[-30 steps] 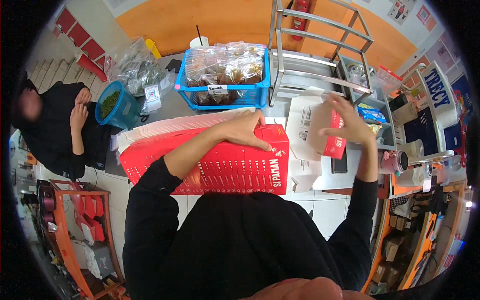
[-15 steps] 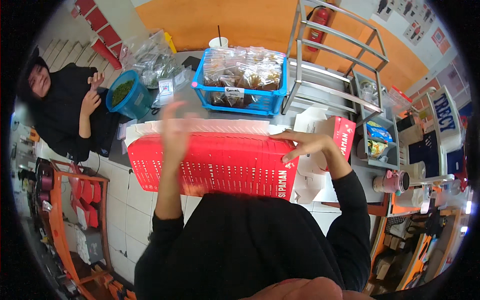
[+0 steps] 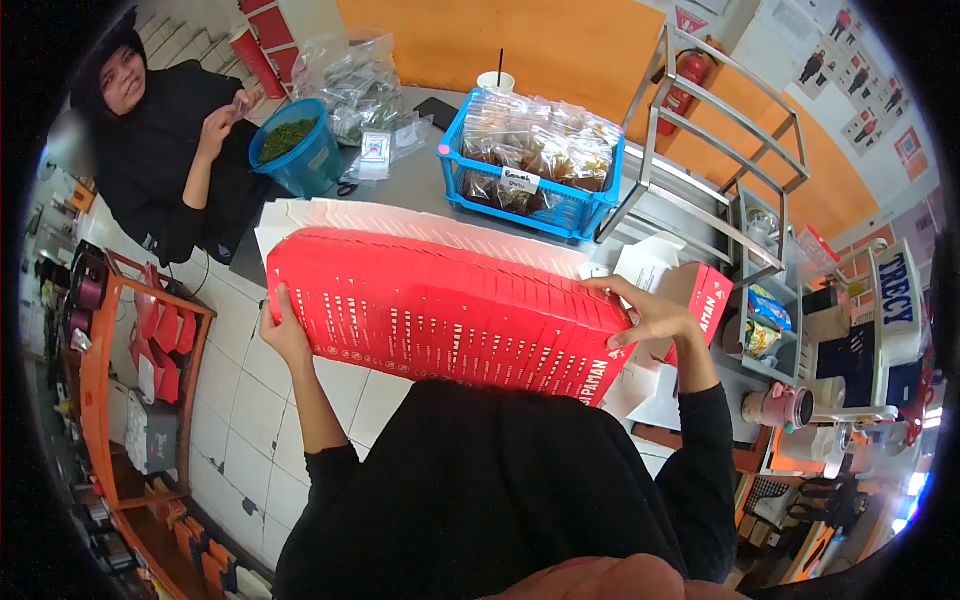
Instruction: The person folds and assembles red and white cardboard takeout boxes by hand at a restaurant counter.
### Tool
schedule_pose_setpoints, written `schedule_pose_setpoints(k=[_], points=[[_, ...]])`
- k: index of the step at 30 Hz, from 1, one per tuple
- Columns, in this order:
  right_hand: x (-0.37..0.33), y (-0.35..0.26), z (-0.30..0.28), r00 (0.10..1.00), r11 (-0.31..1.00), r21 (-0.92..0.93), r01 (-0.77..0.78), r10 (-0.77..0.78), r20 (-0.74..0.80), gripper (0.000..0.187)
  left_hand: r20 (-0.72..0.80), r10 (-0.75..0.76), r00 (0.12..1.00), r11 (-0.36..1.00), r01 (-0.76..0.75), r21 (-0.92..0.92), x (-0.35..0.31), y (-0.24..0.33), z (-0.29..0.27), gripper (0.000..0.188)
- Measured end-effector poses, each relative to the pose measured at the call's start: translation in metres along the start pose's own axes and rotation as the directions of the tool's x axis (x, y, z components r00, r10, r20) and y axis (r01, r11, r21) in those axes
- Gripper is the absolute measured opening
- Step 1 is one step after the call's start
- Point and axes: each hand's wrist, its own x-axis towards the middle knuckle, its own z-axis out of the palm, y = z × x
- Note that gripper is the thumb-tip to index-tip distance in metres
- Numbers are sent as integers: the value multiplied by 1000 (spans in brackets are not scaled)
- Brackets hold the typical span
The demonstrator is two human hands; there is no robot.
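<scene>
A long row of nested red cardboard food boxes (image 3: 440,310) with white flaps lies across in front of my torso. My left hand (image 3: 287,330) grips its left end, thumb on the red face and the other fingers hidden behind. At the right end my right hand (image 3: 650,312) holds the row, with fingers over the top edge and the thumb on the end box. Just beyond that hand, a separate red and white box (image 3: 698,300) rests on the grey table (image 3: 425,190).
A blue basket (image 3: 535,207) of filled plastic bags stands behind the boxes, beside a metal rack (image 3: 690,185). At the left are a blue bucket (image 3: 318,165) of chopped greens, a clear bag (image 3: 350,90) and another person (image 3: 165,130). An orange shelf (image 3: 110,400) stands lower left.
My left hand has dropped from above the row to its left end and now grips it. The row tilts down toward the right. The view has shifted, while my right hand keeps its place.
</scene>
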Motion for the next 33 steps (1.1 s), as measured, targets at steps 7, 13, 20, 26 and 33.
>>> schedule_pose_setpoints(k=[7, 13, 20, 26, 33], points=[[-21, 10, 12, 989, 984, 160, 82, -60, -138, 91, -84, 260, 962, 966, -258, 31, 23, 97, 9, 24], [-13, -4, 29, 897, 960, 1, 280, -261, -356, 92, -157, 648, 745, 761, -644, 85, 76, 193, 11, 29], [57, -8, 62, 700, 875, -278, 397, -484, -525, 91, -253, 866, 431, 433, -900, -52, 132, 268, 31, 29], [153, 29, 75, 667, 839, -212, 502, -531, -522, 95, 2, 966, 260, 259, -964, -54, 110, 314, 72, 14], [221, 37, 82, 710, 883, -181, 434, -459, -534, 91, 140, 990, -35, -32, -999, -30, 123, 312, 100, 51]])
